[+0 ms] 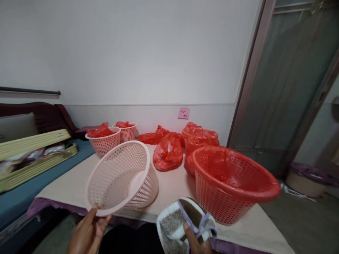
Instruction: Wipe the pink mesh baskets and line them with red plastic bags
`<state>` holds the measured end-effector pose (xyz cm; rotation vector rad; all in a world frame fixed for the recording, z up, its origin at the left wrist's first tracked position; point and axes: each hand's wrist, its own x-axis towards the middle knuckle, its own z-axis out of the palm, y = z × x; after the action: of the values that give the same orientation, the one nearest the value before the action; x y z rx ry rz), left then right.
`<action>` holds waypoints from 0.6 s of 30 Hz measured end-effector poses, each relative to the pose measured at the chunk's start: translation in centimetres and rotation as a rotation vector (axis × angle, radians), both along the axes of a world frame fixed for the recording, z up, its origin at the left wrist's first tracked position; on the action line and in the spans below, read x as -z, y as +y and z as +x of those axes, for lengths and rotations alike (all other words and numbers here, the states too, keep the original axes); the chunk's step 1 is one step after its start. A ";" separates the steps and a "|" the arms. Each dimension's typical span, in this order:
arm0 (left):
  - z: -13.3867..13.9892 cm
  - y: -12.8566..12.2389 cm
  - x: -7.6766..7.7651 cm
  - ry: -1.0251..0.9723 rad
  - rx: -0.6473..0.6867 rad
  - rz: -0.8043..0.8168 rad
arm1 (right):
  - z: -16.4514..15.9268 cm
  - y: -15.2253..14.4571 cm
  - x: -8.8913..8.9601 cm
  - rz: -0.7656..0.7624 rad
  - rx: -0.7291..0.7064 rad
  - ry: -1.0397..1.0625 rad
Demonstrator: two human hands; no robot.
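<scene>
My left hand (88, 231) pinches the near rim of a pale pink plastic basket (147, 187). That basket is tilted toward me, its open mouth facing my side and its lower part resting on the table. In my right hand (194, 241) is a folded, fluffy cloth (171, 222) with white, grey and brown areas and purple edging. The cloth is at the table's front edge, between the pink basket and a larger red basket (219, 201). A red plastic bag (212, 164) lines the red basket.
Two smaller pink baskets (104, 144) holding red bags stand at the back left. Red plastic bags (168, 153) lie mid-table, with another bag-covered basket (200, 134) behind the red one. A yellow-green case (39, 165) sits on the bed at left. A bin (307, 181) stands on the floor at right.
</scene>
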<state>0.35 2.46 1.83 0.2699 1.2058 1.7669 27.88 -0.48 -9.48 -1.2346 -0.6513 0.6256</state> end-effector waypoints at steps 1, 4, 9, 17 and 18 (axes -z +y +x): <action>0.2 -0.3 0.0 -0.018 0.003 0.002 | -0.2 0.1 0.0 -0.025 0.005 0.038; 0.7 -0.9 -0.4 -0.062 0.008 -0.010 | -0.7 0.7 -0.7 -0.061 0.003 0.048; 2.2 -1.4 -1.7 -0.111 0.016 -0.028 | -2.8 1.7 -4.0 0.012 0.015 -0.046; 4.5 -2.4 -1.2 -0.096 0.070 -0.052 | -6.4 1.5 -6.1 0.250 -0.206 -0.720; 4.6 -2.4 -1.0 -0.100 0.062 -0.057 | -6.3 1.5 -6.1 0.326 -0.270 -0.804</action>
<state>4.90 0.03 2.78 0.1813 1.1616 1.6703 21.63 1.04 -3.36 -1.0730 -1.5457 0.1981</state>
